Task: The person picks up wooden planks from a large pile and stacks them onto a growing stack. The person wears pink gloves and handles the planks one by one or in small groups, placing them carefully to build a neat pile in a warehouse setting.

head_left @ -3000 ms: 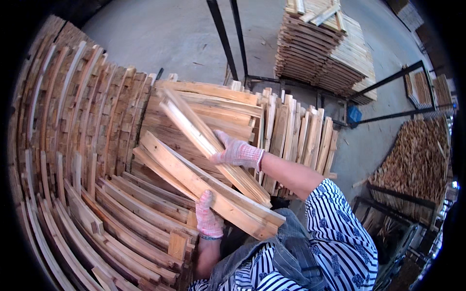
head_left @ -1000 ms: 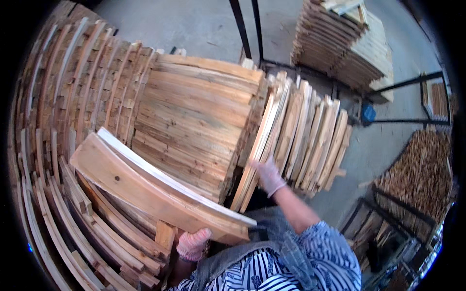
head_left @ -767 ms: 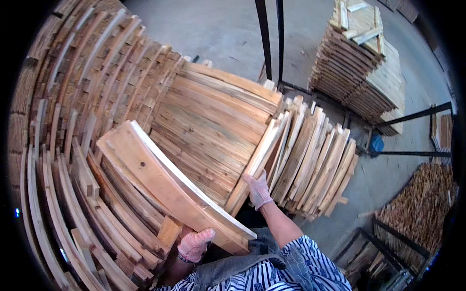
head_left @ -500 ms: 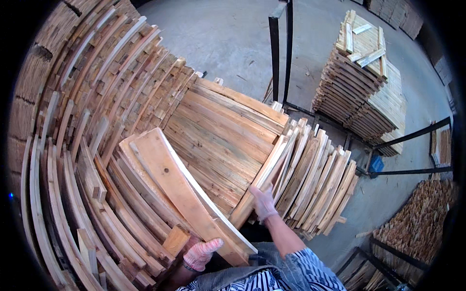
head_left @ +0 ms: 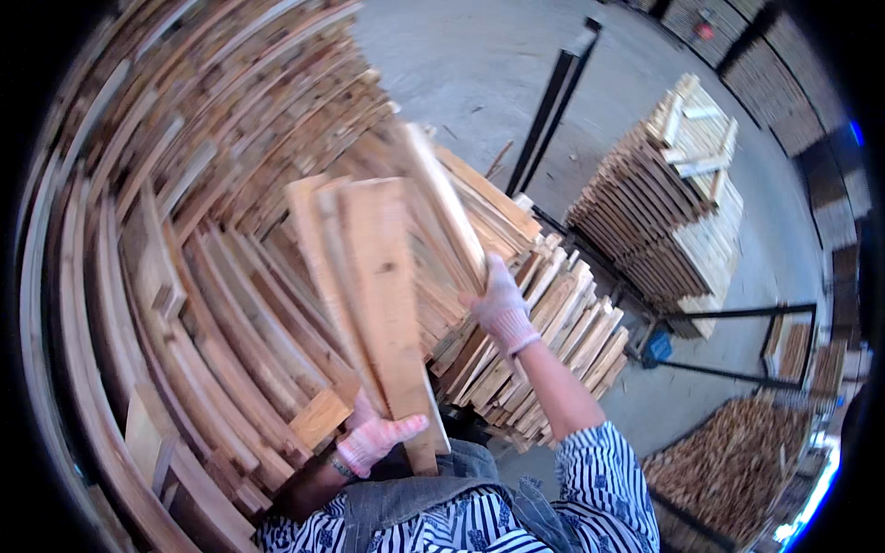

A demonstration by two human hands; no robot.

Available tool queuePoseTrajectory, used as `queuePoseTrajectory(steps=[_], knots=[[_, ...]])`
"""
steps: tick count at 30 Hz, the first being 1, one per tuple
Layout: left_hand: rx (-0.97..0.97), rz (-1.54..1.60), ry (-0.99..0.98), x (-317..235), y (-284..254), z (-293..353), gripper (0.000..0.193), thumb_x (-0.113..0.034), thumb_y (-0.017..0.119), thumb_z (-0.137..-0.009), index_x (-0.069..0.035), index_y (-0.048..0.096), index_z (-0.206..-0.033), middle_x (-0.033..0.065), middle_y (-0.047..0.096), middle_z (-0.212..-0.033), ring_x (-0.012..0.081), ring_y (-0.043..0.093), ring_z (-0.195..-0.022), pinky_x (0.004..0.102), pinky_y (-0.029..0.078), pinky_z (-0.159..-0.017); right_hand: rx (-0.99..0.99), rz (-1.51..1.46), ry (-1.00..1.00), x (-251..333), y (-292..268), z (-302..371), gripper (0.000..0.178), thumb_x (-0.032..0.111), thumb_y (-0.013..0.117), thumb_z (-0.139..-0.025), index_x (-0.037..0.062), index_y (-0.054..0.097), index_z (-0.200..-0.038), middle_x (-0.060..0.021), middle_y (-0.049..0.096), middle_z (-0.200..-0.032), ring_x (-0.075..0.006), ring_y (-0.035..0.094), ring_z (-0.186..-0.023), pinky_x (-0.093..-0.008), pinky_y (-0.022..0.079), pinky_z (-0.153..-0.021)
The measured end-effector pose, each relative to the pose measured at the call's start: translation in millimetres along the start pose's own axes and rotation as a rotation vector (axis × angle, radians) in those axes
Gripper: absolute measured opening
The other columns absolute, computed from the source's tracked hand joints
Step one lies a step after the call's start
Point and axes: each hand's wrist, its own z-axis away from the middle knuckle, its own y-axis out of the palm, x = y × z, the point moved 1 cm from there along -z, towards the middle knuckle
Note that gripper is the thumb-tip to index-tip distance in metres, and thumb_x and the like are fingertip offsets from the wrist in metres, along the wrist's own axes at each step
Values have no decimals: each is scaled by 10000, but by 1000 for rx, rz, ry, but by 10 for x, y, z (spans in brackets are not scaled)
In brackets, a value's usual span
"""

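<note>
Beside stacked planks (head_left: 217,276) | left hand (head_left: 376,442) clasping several boards (head_left: 387,286) | right hand (head_left: 507,309) gripping slanted timber (head_left: 442,194)

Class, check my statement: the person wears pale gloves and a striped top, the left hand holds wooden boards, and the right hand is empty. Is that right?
Not quite: the right hand is not empty. The head view shows it gripping a length of wood. The rest stands: pale gloves, a striped top, and the left hand holding wooden boards.
</note>
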Motion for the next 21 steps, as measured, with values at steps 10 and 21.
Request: queuePoseTrajectory(steps=[10, 21], knots=[[58, -362, 117, 54, 176, -193, 1152, -263, 921, -631, -53, 199, -1503, 138, 454, -1401, 234, 402, -1326, 368, 335, -1111, 65, 727, -532, -224, 944, -796, 601, 204, 661, -814, 81, 435, -1356, -173, 566, -1194, -366, 539, -1133, -474, 438, -967], [73, -329, 37, -15, 175, -364, 1080, -285, 883, -684, -105, 213, -1511, 159, 482, -1372, 262, 428, -1305, 348, 359, -1077, 303, 759, -863, 892, 395, -1748, 518, 109, 614, -830, 227, 475, -1315, -130, 596, -1141, -362, 585, -1059, -470, 480, -890]])
